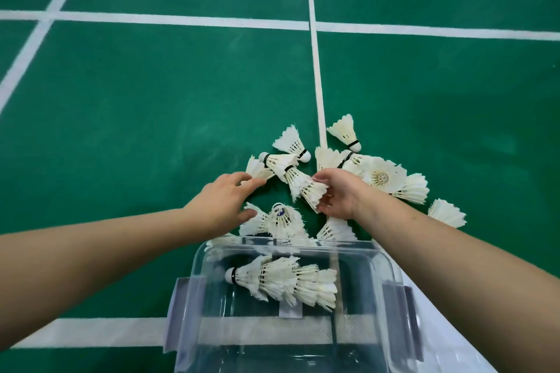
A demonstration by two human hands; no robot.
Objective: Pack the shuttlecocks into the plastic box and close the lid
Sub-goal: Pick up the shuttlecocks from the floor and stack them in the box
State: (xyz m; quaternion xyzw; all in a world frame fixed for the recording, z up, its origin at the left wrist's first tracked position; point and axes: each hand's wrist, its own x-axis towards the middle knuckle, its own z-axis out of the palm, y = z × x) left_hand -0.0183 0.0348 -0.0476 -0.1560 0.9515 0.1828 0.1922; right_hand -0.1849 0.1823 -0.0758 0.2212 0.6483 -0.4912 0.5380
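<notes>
On a green court floor, a person's right hand pinches the feather end of a nested stack of shuttlecocks. Its long axis runs from corks at 10 o'clock to skirts at 4 o'clock. The open plastic box sits at 6 o'clock from that hand, just below the wrist, so the carry back looks short. The left hand, fingers straight and spread, meets the feathers of a loose shuttlecock at 1 o'clock. Frayed white feathers and black-banded corks mark the scattered pile beyond. A second nested stack lies inside the box, cork toward 9 o'clock.
</notes>
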